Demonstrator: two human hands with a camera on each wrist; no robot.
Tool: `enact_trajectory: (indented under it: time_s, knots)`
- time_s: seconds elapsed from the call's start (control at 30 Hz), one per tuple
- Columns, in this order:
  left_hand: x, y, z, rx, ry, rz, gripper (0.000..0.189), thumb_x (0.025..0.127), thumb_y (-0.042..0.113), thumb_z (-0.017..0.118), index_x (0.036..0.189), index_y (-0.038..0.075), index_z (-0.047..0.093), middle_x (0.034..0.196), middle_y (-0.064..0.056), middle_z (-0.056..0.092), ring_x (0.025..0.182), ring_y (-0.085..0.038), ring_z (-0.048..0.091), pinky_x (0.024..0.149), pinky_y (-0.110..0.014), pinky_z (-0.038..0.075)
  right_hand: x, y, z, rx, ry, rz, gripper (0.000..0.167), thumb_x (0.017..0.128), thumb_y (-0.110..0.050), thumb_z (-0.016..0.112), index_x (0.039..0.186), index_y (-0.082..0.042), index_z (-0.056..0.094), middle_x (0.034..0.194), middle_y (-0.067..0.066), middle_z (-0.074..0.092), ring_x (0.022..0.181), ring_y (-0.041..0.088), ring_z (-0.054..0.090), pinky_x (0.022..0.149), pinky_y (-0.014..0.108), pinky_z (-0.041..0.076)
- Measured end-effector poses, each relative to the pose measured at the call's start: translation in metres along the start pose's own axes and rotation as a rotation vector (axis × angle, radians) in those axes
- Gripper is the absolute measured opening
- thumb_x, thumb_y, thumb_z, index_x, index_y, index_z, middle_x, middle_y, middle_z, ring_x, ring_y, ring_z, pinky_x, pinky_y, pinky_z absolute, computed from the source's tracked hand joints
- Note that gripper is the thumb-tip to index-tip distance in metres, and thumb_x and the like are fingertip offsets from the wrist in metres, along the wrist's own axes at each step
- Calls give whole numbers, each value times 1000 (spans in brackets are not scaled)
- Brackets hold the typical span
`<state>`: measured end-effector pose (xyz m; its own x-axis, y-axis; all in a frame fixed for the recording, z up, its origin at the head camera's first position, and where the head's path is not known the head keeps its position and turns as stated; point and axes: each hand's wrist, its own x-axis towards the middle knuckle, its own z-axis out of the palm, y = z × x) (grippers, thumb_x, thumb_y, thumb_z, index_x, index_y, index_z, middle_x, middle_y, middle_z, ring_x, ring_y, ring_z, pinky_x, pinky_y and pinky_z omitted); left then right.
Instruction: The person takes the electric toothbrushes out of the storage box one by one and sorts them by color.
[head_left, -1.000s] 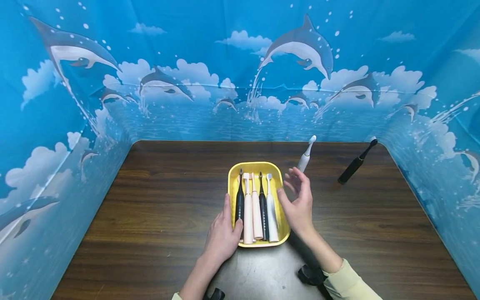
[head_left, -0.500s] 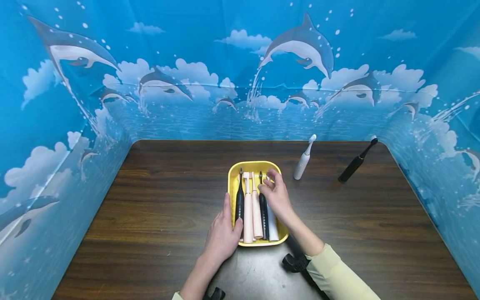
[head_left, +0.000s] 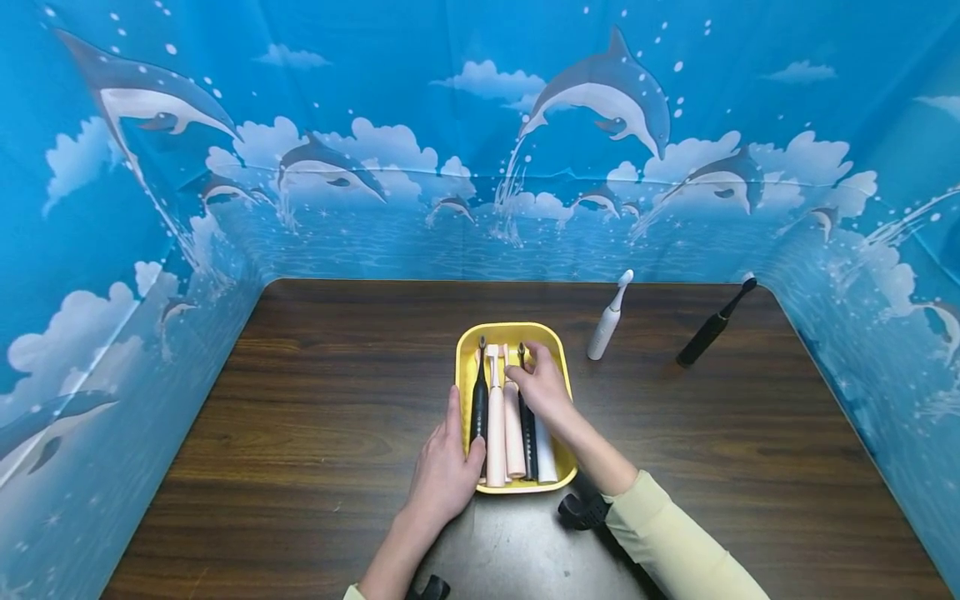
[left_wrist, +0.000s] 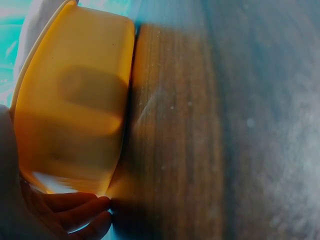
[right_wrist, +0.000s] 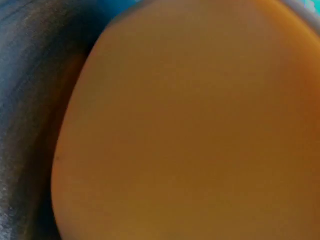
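A yellow plastic tray holds several electric toothbrushes. From left to right lie a black toothbrush, a pale pink toothbrush, another pink toothbrush, a second black toothbrush and a white toothbrush. My left hand grips the tray's left side, thumb over the rim; its fingers show against the outer wall in the left wrist view. My right hand reaches inside, thumb and forefinger around the second black toothbrush's neck. I cannot tell whether they pinch it. This hand covers the white toothbrush's upper part.
Behind the tray to the right, a white toothbrush stands upright on the dark wooden table. Farther right stands a black toothbrush. A blue dolphin-print curtain borders the table at the back and sides.
My right hand has moved left from beside the standing white toothbrush, over the tray's right rim, to the second black toothbrush's neck. My left hand has stayed on the tray.
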<state>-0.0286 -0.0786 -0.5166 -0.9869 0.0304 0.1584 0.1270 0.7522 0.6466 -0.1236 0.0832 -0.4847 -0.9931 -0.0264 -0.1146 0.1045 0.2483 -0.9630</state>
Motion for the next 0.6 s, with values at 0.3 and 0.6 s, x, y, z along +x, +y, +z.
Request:
enact_trajectory:
  time_s: [0.3, 0.6]
  knots:
    - [0, -1, 2, -8, 3, 18, 79, 97, 18, 60, 161, -4, 20, 139, -33, 55, 121, -46, 59, 98, -58, 47, 11, 2, 0, 147, -17, 77, 64, 94, -9, 59, 151, 6, 34, 150, 31, 40, 141, 43, 38, 115, 53, 32]
    - [-1, 0, 1, -13, -3, 5, 80, 96, 16, 61, 161, -3, 19, 139, -32, 55, 122, -45, 58, 99, -58, 46, 13, 3, -4, 252, -67, 110, 65, 96, -5, 54, 152, 9, 26, 138, 30, 51, 125, 38, 52, 111, 49, 37]
